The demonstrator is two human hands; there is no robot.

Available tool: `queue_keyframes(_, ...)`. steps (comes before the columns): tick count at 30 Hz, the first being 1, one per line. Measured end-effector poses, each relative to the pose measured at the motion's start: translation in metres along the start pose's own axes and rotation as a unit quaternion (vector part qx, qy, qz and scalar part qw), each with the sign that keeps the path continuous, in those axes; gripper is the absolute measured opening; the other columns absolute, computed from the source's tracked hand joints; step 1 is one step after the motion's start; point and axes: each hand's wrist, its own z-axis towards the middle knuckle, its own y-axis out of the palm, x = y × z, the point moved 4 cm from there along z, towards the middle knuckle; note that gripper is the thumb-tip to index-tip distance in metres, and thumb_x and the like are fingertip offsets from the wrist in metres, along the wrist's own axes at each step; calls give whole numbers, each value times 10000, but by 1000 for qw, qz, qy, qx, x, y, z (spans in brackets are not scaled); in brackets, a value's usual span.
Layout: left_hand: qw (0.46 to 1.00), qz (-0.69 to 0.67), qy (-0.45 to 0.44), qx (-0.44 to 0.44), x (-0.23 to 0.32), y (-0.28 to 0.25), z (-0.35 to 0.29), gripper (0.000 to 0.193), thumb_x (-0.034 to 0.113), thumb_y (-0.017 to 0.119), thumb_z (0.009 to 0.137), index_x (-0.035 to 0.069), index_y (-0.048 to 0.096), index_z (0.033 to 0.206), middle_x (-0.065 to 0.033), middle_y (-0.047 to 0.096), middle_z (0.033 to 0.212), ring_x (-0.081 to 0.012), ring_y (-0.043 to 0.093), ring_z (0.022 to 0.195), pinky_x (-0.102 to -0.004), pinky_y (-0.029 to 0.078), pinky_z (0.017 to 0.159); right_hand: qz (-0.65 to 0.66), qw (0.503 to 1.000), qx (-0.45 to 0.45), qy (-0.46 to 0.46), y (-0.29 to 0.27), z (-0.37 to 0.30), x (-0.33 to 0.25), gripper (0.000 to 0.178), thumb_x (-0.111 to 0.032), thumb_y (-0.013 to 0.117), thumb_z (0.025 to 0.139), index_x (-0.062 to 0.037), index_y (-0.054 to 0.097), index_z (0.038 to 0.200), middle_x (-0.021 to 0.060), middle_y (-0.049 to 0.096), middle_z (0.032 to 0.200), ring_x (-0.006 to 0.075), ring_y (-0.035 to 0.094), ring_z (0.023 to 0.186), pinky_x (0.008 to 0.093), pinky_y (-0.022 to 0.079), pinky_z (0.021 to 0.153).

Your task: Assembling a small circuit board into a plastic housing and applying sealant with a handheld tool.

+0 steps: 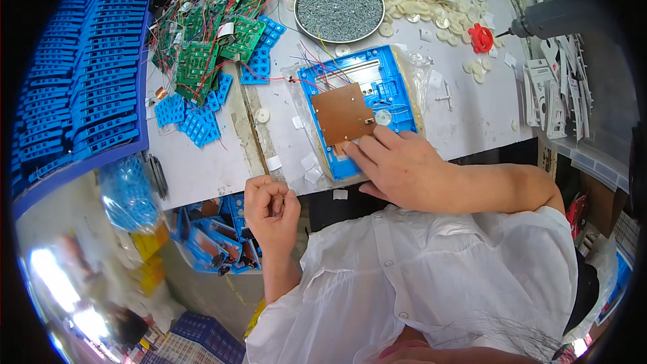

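A blue plastic casing [387, 61] lies open on the bench in front of me, with a clear plastic bag around its sides. Across it rests a brown circuit board [342, 113], set at a slight tilt, with thin red and blue wires running from its upper side. My right hand [408, 165] is closed at the board's near right corner, fingertips on its edge and thumb lower down. Beside the casing's lower left, off the bench edge, my left hand [271, 209] is raised with curled fingers; whatever they may hold is hidden.
A round tin of screws [340, 9] stands behind the casing. Wired green circuit boards [199, 61] pile up at back left, near a bin of blue plastic parts [87, 61]. On the right are a red plastic piece [481, 38], an electric screwdriver [559, 17] and scattered cream discs [441, 22].
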Motion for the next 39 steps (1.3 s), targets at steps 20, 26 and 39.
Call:
queue_keyframes(20,698,598,-292,-266,-124,-155,-77,421,345,769,872,85,722,1200,-212,704,1117,-397,694,1059,-508,563,882,90,991,34,-89,-11,-14,29,519,-310,825,818,-84,664,1257,52,606,1142,260,561,1108,370,566,767)
queue_keyframes(26,955,176,-25,-236,52,-45,20,168,45,748,867,43,695,1027,-153,667,928,-310,678,848,-372,548,752,133,974,176,-57,-32,-27,48,355,-195,827,799,-88,719,1120,64,666,1009,277,633,926,386,561,720)
queue_keyframes(39,942,176,224,-178,52,79,84,162,78,735,878,40,721,1035,-123,649,845,-331,657,782,-418,528,683,57,969,232,62,-26,58,85,128,-173,758,824,-63,711,869,79,654,801,300,650,807,441,505,695)
